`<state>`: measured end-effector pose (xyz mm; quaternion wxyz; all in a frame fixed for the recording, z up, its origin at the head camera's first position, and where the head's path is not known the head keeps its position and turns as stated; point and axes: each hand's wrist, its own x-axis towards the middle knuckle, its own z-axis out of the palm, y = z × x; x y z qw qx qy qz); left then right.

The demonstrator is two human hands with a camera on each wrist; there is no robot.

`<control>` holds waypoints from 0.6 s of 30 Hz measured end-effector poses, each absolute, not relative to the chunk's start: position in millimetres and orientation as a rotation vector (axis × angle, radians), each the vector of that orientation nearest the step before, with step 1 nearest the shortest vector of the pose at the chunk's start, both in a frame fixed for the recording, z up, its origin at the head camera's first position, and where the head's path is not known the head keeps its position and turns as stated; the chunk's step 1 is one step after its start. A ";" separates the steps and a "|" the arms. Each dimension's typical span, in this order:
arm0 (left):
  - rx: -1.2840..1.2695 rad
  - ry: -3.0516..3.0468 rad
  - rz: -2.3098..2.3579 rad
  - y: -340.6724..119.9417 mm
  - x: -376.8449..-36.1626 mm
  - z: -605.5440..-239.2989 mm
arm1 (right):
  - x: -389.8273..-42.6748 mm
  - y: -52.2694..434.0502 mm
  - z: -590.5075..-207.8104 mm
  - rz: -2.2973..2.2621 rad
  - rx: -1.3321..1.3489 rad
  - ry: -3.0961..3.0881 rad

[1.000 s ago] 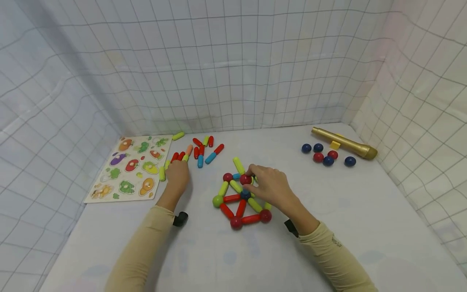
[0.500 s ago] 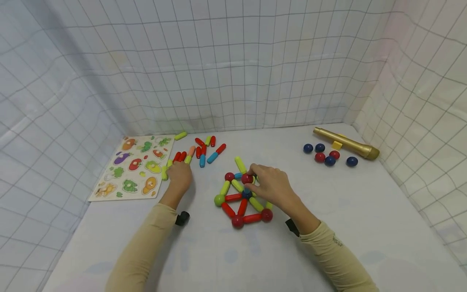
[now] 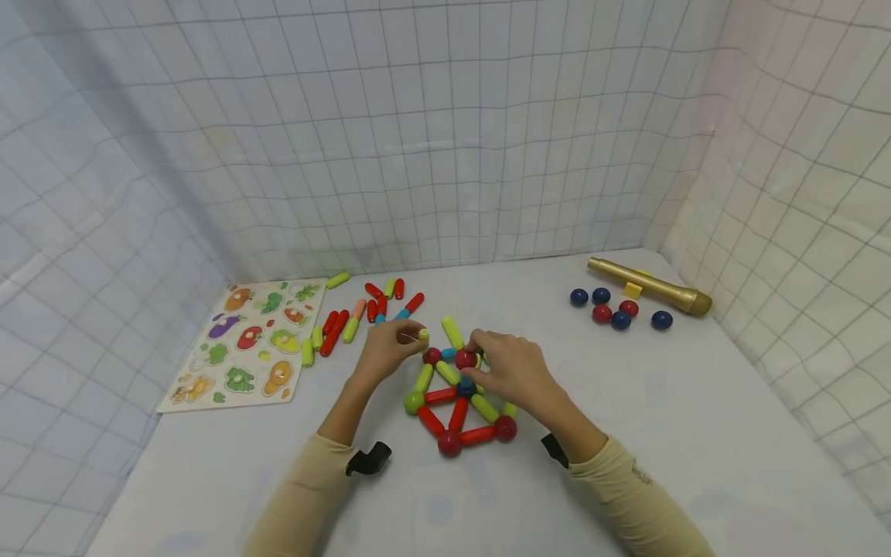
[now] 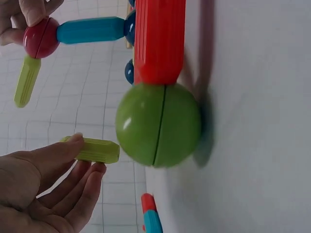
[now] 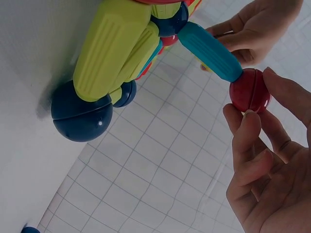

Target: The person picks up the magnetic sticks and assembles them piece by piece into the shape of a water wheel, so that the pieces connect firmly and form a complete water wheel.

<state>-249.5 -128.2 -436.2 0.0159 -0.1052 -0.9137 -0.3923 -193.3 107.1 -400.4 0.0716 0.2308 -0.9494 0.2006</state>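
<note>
- Over table (image 3: pixel 557 495), head view: R hand (image 3: pixel 511 371) pinches red ball (image 3: pixel 465 359), prob. to steady it; L hand (image 3: pixel 385 352) nr.
- L wrist: L hand pinches green rod (image 4: pixel 99 151), prob. leaving one end free.
- R wrist: blue rod (image 5: pixel 209 51) props red ball.

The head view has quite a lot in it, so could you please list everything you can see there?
Stick-and-ball structure: one; red, yellow-green and blue; mid-table
Held stick: one, yellow-green, in the left hand
Held ball: one, red, on the structure, pinched by the right hand
Loose sticks: several, some partly hidden; red, yellow-green, blue, peach; far left-centre
Picture board: one, white with coloured vegetables, left
Loose balls: six, four dark blue and two red, right
Rod: one, gold, far right
Yellow piece: at least one, yellow, by the rod
Table: one, white, underneath
Gridded cloth: count unclear, whitish, behind and beside
Wrist devices: two, black, wrists
Sleeves: two, beige, forearms
Hands: two, bare, mid-table
</note>
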 end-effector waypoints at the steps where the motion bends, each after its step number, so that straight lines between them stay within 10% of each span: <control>1: -0.342 -2.821 -1.246 -123.2 -249.2 -437.1 | -193.3 107.2 -400.8 0.600 0.697 -2.852; 18: -0.359 -2.850 -1.317 -115.4 -252.6 -445.3 | -195.8 109.0 -401.4 0.589 0.729 -2.848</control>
